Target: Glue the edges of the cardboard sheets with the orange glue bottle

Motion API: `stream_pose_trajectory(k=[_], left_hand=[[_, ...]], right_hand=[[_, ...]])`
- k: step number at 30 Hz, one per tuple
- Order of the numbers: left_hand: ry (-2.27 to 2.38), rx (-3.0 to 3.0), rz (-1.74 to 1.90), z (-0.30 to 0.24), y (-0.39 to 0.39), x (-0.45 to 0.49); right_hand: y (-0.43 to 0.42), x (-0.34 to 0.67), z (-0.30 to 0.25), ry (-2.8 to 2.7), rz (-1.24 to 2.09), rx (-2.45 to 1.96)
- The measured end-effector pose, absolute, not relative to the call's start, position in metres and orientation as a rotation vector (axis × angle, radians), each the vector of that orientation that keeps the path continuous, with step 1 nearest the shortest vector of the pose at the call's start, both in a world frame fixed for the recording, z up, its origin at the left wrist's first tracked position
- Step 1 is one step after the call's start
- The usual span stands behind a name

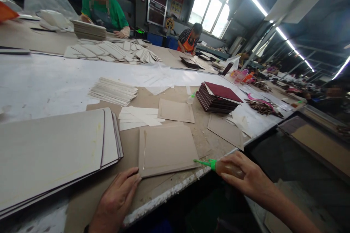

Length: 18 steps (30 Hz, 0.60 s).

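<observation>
Green nozzle [205, 163] on a brownish squeeze bottle [229, 170], and the right hand [242, 171] is wrapping the body with curled fingers. The tip is pointing left, at the near right corner of a cardboard panel [168, 149]; can't tell if it's touching. That panel is lying flat on the table [65, 76], between the two hands. The left hand [117, 193] isn't gripping anything: its fingers are stretching out loosely, tips resting at the panel's near left corner. A glossy streak is running along the panel just beyond them.

Handling-wise, I'm guessing the panel is light and fairly stiff, maybe smeary around that streak, so I'd be holding it by the bare edges. The bottle's looking soft and possibly slick, so mid-body with easy pressure. A burgundy stack [218, 96] is sitting beyond the right hand, and large pale sheets [49, 149] are lying left of the left hand.
</observation>
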<state>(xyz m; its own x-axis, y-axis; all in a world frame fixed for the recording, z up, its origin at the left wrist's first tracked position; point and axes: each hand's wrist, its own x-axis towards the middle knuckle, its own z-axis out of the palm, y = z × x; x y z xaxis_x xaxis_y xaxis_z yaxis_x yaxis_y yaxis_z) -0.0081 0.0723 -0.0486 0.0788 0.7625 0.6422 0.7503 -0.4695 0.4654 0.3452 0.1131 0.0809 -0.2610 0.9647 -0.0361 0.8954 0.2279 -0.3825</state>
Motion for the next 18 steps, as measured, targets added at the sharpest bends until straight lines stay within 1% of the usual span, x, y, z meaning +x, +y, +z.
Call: stream_pose_trajectory(k=[7, 18], left_hand=[[1.605, 2.298, 1.373, -0.051, 0.074, -0.012], [1.562, 2.337, 1.292, -0.067, 0.08, -0.024]], right_hand=[[0.125, 0.352, 0.076, -2.189, 0.524, -1.782], [0.203, 0.34, 0.05, -2.14, 0.401, -1.644]])
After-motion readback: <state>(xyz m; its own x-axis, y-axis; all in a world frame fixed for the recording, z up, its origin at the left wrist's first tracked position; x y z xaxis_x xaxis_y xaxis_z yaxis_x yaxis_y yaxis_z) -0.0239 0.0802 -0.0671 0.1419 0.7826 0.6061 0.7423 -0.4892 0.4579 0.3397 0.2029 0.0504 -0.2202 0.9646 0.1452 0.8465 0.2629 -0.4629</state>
